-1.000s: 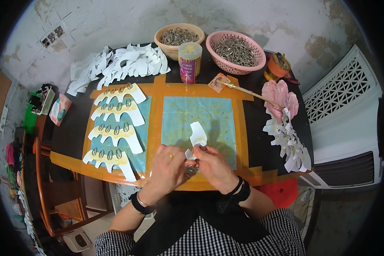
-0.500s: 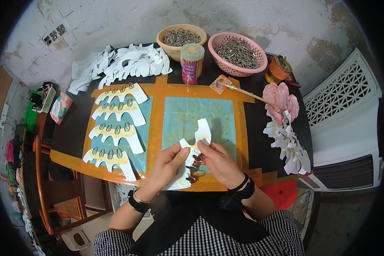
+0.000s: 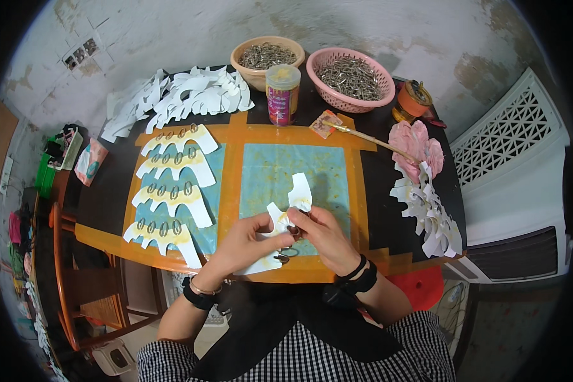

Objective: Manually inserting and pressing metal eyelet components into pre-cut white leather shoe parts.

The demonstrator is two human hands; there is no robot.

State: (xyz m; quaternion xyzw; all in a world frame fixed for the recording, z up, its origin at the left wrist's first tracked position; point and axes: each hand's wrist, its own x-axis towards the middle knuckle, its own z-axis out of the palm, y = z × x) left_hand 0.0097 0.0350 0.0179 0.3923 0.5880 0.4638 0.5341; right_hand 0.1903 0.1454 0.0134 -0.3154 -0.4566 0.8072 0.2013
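Observation:
A scalloped white cut-out piece (image 3: 300,189) with yellowish glue smears is in front of me, above a blue mat (image 3: 267,165). My left hand (image 3: 248,245) holds its left side, thumb laid across the front. On the other side, my right hand (image 3: 326,239) pinches the piece near its middle, thumb and fingertips pressed together. Silvery metal rings (image 3: 288,252) hang along its lower edge between my hands; my fingers partly hide them. To the left, several similar white pieces (image 3: 194,251) lie in a column, each bearing a row of metal rings (image 3: 164,229).
At the back stand a tan bowl (image 3: 239,71) and a pink basket (image 3: 379,95) of metal rings, a purple tub (image 3: 282,102) and an orange-banded jar (image 3: 412,102). White cut-outs (image 3: 200,95) are piled back left, more (image 3: 436,232) at right. A brush (image 3: 375,139) rests against pink cloth (image 3: 414,143).
My left thumb has slid down from the piece's upper edge toward the rings. My right hand has curled closer around the middle, and the piece has shifted slightly.

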